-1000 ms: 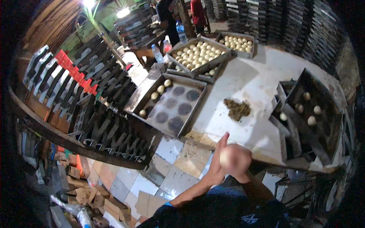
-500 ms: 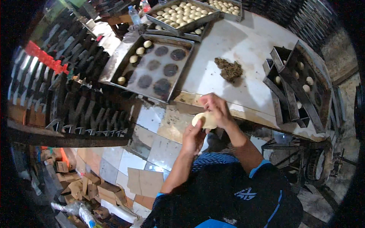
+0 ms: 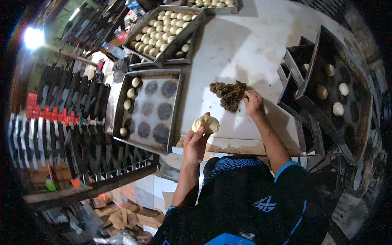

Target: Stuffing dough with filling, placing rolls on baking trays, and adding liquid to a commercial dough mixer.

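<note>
A flattened pale dough round (image 3: 206, 123) rests in my left hand (image 3: 196, 142), gripped by thumb and fingers, above the table's near edge. My right hand (image 3: 254, 102) reaches to the right side of a dark, crumbly, brownish-green mass (image 3: 228, 94) on the white table (image 3: 218, 49), its fingertips curled and pinching at it. Left of the mass lies a metal tray (image 3: 177, 98) with a few dough balls (image 3: 130, 92) along its left side and dark round stains on its bottom.
Trays of many dough balls (image 3: 163, 32) stand at the back, beside plastic bottles (image 3: 114, 50). Stacked tilted trays (image 3: 308, 94) with several balls lie at the right. Racks of dark trays (image 3: 53, 139) and a red crate (image 3: 34, 104) are left. Cardboard (image 3: 126, 216) lies on the tiled floor.
The dough, earlier cupped in both hands and then pressed flat, is now in my left hand alone. My right hand has moved forward to the dark mass. The view has shifted.
</note>
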`<action>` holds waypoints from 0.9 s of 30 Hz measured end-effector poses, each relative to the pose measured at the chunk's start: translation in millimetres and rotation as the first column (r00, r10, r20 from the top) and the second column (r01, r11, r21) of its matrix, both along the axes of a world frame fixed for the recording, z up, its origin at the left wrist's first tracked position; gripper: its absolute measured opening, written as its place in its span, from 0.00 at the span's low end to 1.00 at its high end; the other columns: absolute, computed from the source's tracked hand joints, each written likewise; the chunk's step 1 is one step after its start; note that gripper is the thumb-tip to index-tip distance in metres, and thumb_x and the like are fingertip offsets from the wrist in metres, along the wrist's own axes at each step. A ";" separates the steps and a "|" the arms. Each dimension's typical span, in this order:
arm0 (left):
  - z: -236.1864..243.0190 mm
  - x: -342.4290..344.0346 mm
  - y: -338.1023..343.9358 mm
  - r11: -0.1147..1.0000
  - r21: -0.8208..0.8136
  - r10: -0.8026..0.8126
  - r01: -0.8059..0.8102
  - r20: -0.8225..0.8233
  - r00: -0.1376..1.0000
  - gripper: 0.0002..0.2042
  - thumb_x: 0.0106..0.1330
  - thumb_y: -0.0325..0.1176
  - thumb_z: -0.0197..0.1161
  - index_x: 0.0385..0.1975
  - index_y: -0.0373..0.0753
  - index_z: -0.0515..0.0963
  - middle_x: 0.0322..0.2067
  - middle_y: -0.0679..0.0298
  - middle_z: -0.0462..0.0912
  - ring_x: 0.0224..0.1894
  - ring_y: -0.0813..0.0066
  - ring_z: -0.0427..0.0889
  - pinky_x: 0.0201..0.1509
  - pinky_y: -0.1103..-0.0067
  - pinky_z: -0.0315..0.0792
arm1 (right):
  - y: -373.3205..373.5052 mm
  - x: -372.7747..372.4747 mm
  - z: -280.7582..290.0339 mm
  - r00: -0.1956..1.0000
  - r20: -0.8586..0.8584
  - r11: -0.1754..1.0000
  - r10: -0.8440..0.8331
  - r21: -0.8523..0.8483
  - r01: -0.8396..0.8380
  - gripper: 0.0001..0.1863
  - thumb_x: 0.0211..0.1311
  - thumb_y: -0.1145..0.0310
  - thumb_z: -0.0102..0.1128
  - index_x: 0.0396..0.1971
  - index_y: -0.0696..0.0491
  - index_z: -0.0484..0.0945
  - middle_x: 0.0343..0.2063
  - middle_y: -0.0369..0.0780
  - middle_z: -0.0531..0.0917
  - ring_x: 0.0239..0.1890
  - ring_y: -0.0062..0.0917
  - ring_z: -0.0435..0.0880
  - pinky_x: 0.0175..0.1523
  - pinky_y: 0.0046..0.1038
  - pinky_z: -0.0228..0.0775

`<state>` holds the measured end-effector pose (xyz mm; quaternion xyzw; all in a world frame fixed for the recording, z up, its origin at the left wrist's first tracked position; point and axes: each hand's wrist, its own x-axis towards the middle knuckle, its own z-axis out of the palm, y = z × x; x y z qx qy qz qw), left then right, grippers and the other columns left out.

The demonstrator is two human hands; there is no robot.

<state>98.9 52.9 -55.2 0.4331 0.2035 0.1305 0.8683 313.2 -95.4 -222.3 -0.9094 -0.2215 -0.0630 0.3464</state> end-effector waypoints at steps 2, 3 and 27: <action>-0.9 26.6 -2.4 0.999 0.018 -0.049 0.049 0.005 0.999 0.22 0.65 0.33 0.54 0.56 0.26 0.65 0.60 0.54 0.66 0.59 0.64 0.69 0.64 0.67 0.60 | -4.5 7.5 6.8 0.999 -0.025 0.999 0.046 -0.016 -0.046 0.15 0.48 0.75 0.63 0.39 0.59 0.79 0.39 0.48 0.81 0.42 0.41 0.80 0.46 0.35 0.73; -2.5 38.2 -3.4 0.996 0.032 -0.083 0.083 -0.006 0.997 0.22 0.65 0.32 0.54 0.56 0.26 0.65 0.61 0.55 0.66 0.59 0.64 0.70 0.64 0.68 0.61 | -10.0 11.1 12.1 0.994 -0.074 0.996 0.076 -0.042 -0.079 0.12 0.48 0.74 0.62 0.36 0.59 0.80 0.37 0.48 0.82 0.40 0.41 0.81 0.45 0.34 0.74; -21.6 96.9 -25.2 0.982 0.174 -0.091 0.076 0.080 0.993 0.24 0.68 0.29 0.49 0.63 0.33 0.56 0.55 0.55 0.69 0.57 0.67 0.70 0.62 0.71 0.64 | 8.6 -60.5 171.8 0.856 -0.397 0.656 0.331 0.749 0.093 0.19 0.51 0.71 0.67 0.42 0.65 0.76 0.41 0.45 0.76 0.36 0.26 0.82 0.37 0.23 0.75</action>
